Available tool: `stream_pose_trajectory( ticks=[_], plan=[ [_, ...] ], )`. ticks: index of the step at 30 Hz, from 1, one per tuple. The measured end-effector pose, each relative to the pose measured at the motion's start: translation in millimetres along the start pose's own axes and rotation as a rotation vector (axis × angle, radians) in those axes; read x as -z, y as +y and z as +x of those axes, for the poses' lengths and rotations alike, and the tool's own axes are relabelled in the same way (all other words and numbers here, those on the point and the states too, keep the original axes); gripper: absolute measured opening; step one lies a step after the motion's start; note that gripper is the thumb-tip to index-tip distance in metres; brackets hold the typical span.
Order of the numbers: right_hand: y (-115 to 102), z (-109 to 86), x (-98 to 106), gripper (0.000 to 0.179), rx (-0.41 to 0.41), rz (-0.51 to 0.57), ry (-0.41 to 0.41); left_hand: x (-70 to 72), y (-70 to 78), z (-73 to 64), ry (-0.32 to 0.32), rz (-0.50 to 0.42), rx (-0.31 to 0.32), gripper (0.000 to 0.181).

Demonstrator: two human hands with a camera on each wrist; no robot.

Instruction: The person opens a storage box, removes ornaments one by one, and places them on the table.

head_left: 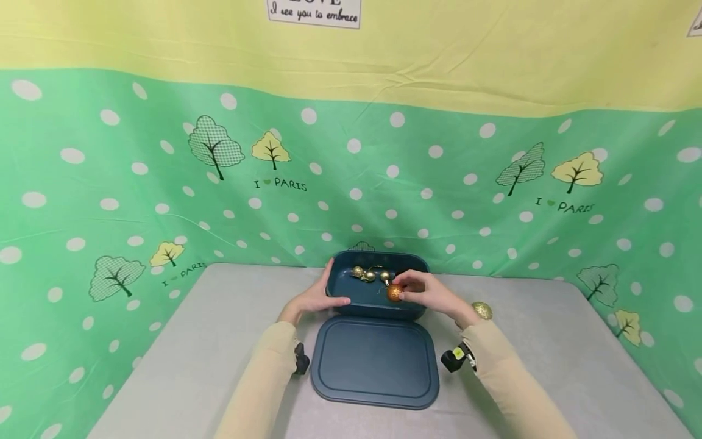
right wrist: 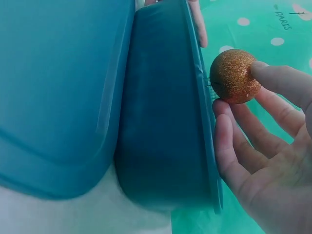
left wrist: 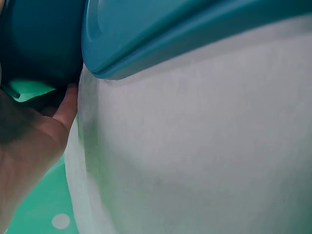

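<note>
A dark blue box stands open at the back of the table, with several small gold ornament balls inside. My left hand rests on its front left corner, thumb stretched along the front rim and straight fingers against the left side. In the left wrist view, part of this hand touches the box, mostly out of frame. My right hand pinches an orange glitter ball ornament between thumb and fingers, over the box's right half. The right wrist view shows this glittery ball beside the rim.
A matching blue lid lies flat on the grey table in front of the box. A gold ball sits right of the box, behind the right forearm. A green dotted cloth hangs close behind the box.
</note>
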State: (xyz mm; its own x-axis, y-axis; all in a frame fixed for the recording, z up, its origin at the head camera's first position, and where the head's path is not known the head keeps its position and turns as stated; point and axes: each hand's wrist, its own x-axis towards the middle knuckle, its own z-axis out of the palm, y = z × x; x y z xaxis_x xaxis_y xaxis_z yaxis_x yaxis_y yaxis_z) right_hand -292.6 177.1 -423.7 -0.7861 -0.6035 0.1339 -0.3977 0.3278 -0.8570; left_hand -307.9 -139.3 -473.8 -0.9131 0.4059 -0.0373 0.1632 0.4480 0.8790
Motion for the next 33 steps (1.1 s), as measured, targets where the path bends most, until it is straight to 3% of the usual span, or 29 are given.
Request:
stream_pose_trajectory(
  ticks=[7, 20, 28, 33],
  plan=[
    [-1, -17.2, 5, 0.033, 0.030, 0.003, 0.020, 0.6, -0.6, -0.4, 0.005, -0.004, 0.001, 0.118],
    [1, -58.0, 15, 0.033, -0.042, 0.050, 0.128, -1.1, -0.4, -1.2, 0.003, 0.006, 0.017, 0.119],
    [5, -80.9, 32, 0.033, 0.025, 0.024, 0.213, 0.0, 2.1, -1.7, 0.012, -0.014, 0.024, 0.118],
    [8, -96.7, 42, 0.033, 0.017, 0.026, 0.258, 0.4, 1.8, -1.8, 0.009, -0.012, 0.012, 0.117]
  ],
)
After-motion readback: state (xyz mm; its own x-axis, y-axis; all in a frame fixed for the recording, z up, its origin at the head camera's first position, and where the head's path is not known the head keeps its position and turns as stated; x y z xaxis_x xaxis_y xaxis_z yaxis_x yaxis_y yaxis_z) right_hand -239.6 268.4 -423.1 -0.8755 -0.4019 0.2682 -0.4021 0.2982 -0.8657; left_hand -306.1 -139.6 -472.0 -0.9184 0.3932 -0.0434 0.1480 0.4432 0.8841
